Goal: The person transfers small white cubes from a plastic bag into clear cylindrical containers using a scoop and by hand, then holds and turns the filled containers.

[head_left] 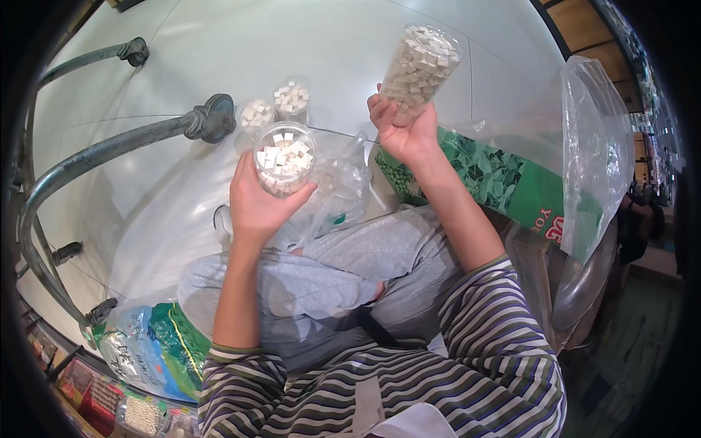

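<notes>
My left hand is wrapped round a clear round container full of small white cubes, its top facing the camera. Raised at the upper right, my right hand grips the lower end of a tall clear container, tilted and filled with off-white cubes. Behind the left-hand container, two similar containers of cubes, one on the left and one on the right, stand on the floor. A crumpled clear plastic bag lies between my hands, near my crossed legs.
A curved metal frame with wheels stands on the left. At the right, a green printed bag and clear plastic lie over a cardboard box. A blue and green package sits at the lower left, near shelf goods.
</notes>
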Tool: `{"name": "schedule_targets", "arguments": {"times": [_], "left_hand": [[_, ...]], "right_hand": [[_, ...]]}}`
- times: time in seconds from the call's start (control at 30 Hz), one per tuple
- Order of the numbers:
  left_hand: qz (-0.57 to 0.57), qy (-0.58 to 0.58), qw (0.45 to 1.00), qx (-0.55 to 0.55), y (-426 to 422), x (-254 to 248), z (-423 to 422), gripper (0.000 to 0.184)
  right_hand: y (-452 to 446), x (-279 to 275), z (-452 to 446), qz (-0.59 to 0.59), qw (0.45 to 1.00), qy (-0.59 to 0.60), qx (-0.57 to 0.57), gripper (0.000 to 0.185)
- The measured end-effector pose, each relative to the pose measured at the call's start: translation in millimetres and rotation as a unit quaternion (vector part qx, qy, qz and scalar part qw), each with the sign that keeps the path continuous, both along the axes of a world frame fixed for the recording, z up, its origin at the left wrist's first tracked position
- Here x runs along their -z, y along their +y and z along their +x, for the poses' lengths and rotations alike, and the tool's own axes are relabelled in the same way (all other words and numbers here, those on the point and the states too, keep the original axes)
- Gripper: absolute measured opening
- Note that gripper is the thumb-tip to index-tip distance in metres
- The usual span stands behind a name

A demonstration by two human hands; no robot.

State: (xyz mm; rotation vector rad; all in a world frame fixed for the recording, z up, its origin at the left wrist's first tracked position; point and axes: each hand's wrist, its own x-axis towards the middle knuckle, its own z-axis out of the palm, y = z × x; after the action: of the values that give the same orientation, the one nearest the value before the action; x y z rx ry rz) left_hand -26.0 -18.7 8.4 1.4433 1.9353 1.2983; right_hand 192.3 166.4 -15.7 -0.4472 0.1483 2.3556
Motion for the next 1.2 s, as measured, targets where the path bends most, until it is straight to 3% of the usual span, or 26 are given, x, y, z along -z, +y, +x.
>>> {"name": "schedule_targets", "arguments": {"times": [0.27,0.37,0.4,0.43,0.47,0.5,0.53,0.57,0.6,0.67,0.9,1.0,1.07,1.2], "left_hand": [[-0.005,0.021,1.000,0.005,-0.6,0.3,2.3,0.062],[0.006,0.018,1.000,0.014,0.1,3.4,1.4,0.063],[0.006,0.019,1.000,0.012,-0.1,3.0,0.4,0.063],[-0.005,0.019,1.000,0.014,-0.4,2.7,0.0,0.063],[-0.016,0.018,1.000,0.016,-1.2,2.4,-0.1,0.063],[-0.017,0.019,1.000,0.013,-2.3,2.9,0.3,0.063],[-0.008,0.021,1.000,0.017,-2.0,3.7,0.8,0.064],[0.000,0.022,1.000,0.021,-0.5,3.1,0.0,0.064],[-0.002,0.023,1.000,0.018,0.6,1.8,-1.2,0.064],[-0.028,0.018,0.999,0.025,-0.6,1.0,-1.9,0.065],[-0.041,0.025,0.998,0.026,-3.5,2.5,1.4,0.067],[-0.009,0.091,0.996,0.023,-2.4,11.1,6.8,0.069],[0.012,0.057,0.997,0.059,-6.9,12.2,19.6,0.070],[0.033,0.021,0.993,0.109,-8.1,14.7,35.1,0.070]], "right_hand": [[1.5,-3.6,3.3,-0.026,0.999,0.044,-0.002,0.050],[6.4,-14.9,3.5,0.056,0.998,-0.032,0.007,0.047],[8.5,-30.1,-1.0,0.097,0.970,-0.198,0.105,0.052],[9.3,-39.2,-5.5,0.134,0.904,-0.355,0.197,0.058],[14.2,-39.0,2.4,0.134,0.905,-0.354,0.194,0.058],[22.5,-38.2,20.0,0.317,0.741,-0.559,0.194,0.056],[27.0,-38.2,26.5,0.468,0.503,-0.705,0.176,0.055],[30.0,-32.5,23.7,0.578,0.297,-0.720,0.242,0.050],[30.1,-26.2,22.1,0.579,0.299,-0.719,0.241,0.050],[20.5,-21.5,18.2,0.600,0.124,-0.772,0.168,0.050],[18.6,-18.8,-3.0,0.631,0.118,-0.744,0.186,0.053],[26.1,-0.2,-12.6,0.616,0.092,-0.775,0.105,0.054],[26.0,5.1,-12.5,0.614,0.111,-0.777,0.080,0.057],[39.3,28.7,-9.9,0.618,0.091,-0.780,0.034,0.060]]}}
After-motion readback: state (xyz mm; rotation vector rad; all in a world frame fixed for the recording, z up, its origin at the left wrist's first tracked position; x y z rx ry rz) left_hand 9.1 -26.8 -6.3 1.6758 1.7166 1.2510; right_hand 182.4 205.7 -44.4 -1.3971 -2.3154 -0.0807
